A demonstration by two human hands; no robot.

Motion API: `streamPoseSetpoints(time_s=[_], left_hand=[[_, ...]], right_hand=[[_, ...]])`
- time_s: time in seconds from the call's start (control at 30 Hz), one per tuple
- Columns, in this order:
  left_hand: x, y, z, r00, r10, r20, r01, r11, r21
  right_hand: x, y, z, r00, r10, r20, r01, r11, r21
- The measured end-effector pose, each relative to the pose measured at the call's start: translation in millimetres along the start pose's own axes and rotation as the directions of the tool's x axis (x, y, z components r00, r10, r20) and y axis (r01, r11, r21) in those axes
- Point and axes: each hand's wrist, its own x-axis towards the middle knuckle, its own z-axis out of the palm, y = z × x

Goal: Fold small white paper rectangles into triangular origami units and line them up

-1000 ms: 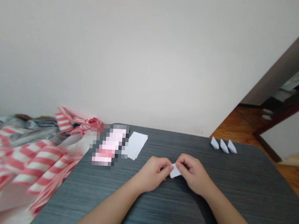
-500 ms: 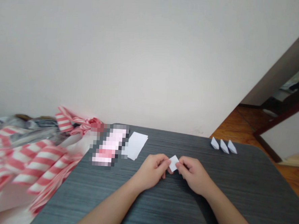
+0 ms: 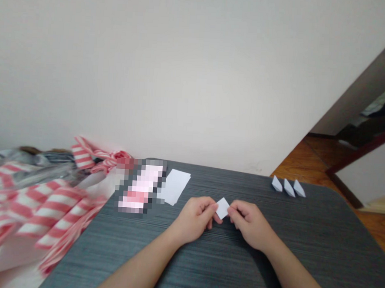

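A small folded white paper piece [image 3: 222, 208] is pinched between both hands above the dark grey table [image 3: 204, 266]. My left hand [image 3: 196, 218] grips its left edge with thumb and fingers curled. On the other side, my right hand [image 3: 250, 223] pinches the right edge, knuckles up. The paper stands tilted like a diamond, just off the tabletop. Both forearms rest toward the table's near side.
A stack of white paper slips [image 3: 176, 186] lies to the far left of the hands, beside a blurred pink item [image 3: 139, 186]. Three folded paper pieces [image 3: 288, 187] stand in a row at the far right. Red-and-white striped cloth [image 3: 28, 212] lies off the left edge.
The paper was lying low under both hands' fingers a second ago; it has been lifted and turned upright into a diamond shape. Both hands drew slightly farther from me.
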Motion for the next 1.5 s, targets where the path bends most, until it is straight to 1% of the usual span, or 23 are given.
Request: streamPoseSetpoints(time_s=[0.17,0.47,0.63,0.8,0.87,1.03,1.2,1.3,1.4,1.5], left_hand=[[1.6,-2.5,1.5,1.0,-0.02,0.009,0.021,0.999,-0.046],[5.2,-7.7,3.0,0.995,-0.046,0.092,0.063,0.98,-0.191],[5.8,-11.4,3.2,0.995,-0.053,0.086,0.072,0.968,-0.241],[4.1,-7.3,2.2,0.992,-0.018,0.123,0.037,0.987,-0.156],[3.4,-5.4,1.8,0.992,-0.008,0.122,0.024,0.992,-0.127],[3.0,-4.5,1.5,0.996,-0.008,0.094,0.017,0.995,-0.102],[2.9,-5.9,1.0,0.993,-0.006,0.119,0.017,0.995,-0.097],[2.8,-6.3,0.3,0.992,0.01,0.126,0.004,0.994,-0.114],[2.6,-5.8,-0.3,0.994,0.037,0.1,-0.023,0.991,-0.135],[2.4,-6.1,-0.4,0.995,0.027,0.092,-0.015,0.992,-0.126]], right_hand=[[0.0,1.4,-0.6,1.0,-0.018,-0.011,0.018,1.0,0.0],[-1.4,-0.5,0.2,0.997,-0.054,-0.051,0.053,0.998,-0.014],[-0.9,-2.6,-0.7,0.993,-0.092,-0.068,0.091,0.996,-0.018],[-1.2,-3.6,-1.0,0.991,-0.116,-0.061,0.116,0.993,-0.01],[-1.1,-3.8,-0.9,0.992,-0.111,-0.058,0.111,0.994,-0.01],[0.2,-2.6,0.9,0.996,-0.076,-0.039,0.076,0.997,0.002],[0.6,-1.1,2.1,0.997,-0.068,-0.034,0.068,0.998,-0.011],[0.4,-1.2,1.1,0.995,-0.096,-0.001,0.096,0.995,0.002],[0.3,-2.1,0.3,0.99,-0.134,0.038,0.134,0.991,-0.003],[0.3,-2.7,0.8,0.986,-0.158,0.06,0.16,0.987,-0.019]])
